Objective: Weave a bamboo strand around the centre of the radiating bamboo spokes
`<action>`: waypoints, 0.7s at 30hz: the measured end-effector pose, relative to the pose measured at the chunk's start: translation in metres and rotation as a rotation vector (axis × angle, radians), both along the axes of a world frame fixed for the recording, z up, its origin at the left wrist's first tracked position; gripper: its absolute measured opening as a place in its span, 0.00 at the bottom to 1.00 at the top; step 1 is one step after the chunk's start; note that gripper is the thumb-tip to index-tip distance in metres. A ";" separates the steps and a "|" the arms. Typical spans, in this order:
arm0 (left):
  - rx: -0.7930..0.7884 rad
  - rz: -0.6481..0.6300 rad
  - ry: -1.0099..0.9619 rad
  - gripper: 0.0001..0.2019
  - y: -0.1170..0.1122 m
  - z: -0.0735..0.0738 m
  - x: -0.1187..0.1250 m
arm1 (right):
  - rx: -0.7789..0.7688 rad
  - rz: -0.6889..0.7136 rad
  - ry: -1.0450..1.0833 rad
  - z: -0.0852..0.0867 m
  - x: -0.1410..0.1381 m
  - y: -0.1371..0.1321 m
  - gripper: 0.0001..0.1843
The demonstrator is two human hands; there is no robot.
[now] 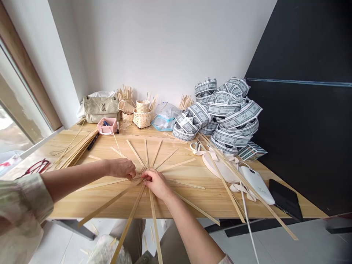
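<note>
The left hand (119,168) pinches narrowly at the edge of a small woven hub (145,170), just beside the right hand (156,184), whose fingers close on its near side, apparently to keep the binding tight. Flat bamboo strips (177,165) radiate from the hub between the hands, lying spread on a wooden table (214,194).

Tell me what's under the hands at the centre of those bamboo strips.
The left hand and right hand hold a small woven ring where the flat bamboo strips meet, over the wooden table. The fingers cover the ring's near side and the strips' crossing.
</note>
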State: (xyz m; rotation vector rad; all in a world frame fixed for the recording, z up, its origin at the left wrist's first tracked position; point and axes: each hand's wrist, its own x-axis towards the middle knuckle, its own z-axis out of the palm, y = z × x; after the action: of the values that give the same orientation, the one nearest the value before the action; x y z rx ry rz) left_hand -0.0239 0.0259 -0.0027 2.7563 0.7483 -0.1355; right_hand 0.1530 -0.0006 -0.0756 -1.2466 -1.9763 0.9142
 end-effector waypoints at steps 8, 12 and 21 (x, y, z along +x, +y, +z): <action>0.093 -0.035 -0.054 0.12 0.029 -0.016 0.003 | 0.002 0.055 -0.040 0.011 0.004 -0.004 0.13; 0.056 0.009 -0.030 0.09 0.032 -0.017 0.007 | 0.024 0.078 -0.070 0.008 0.005 -0.003 0.13; -0.082 0.008 -0.065 0.06 0.030 -0.017 0.011 | 0.026 0.113 -0.093 0.007 0.007 0.001 0.14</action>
State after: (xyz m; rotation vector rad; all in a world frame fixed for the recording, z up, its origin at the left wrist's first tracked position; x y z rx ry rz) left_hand -0.0131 0.0556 -0.0192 2.6666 0.7207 -0.0726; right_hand 0.1595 0.0006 -0.0687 -1.1929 -2.1435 0.8965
